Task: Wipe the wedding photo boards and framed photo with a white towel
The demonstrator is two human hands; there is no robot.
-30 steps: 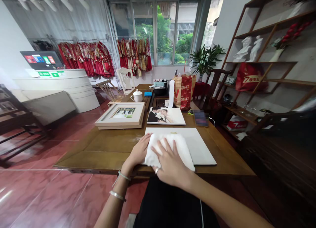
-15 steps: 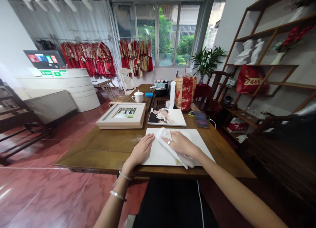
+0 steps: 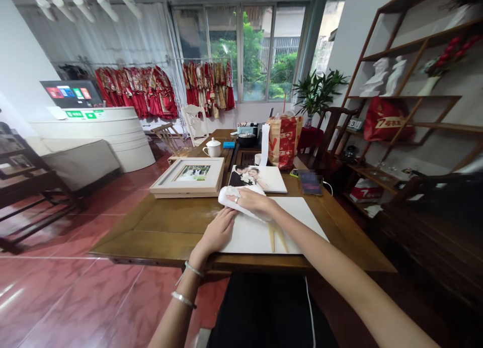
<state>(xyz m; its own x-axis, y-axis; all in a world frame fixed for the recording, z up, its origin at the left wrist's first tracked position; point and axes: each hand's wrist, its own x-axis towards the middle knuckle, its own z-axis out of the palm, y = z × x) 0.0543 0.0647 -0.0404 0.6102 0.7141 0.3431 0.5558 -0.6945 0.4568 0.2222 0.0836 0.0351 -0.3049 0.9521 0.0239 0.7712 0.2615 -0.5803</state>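
Observation:
A white panel lies flat at the table's near edge, with two tan streak-like shapes on its lower part. My right hand presses a bunched white cloth onto the panel's far left corner; the cloth reaches past its edge. Flat on the panel's left side rests my left hand, fingers stretched out and close below the cloth. Just beyond the panel is a photo print of two people, partly covered by the cloth. To the left lies a pale framed photo.
The brown wooden table also bears a white lidded cup, a blue box, a red-and-tan paper bag and a phone with a white cable. Wooden shelves stand at the right.
My right hand has moved left and away from me with the cloth, uncovering the tan shapes on the panel. My left hand stays at the panel's left side.

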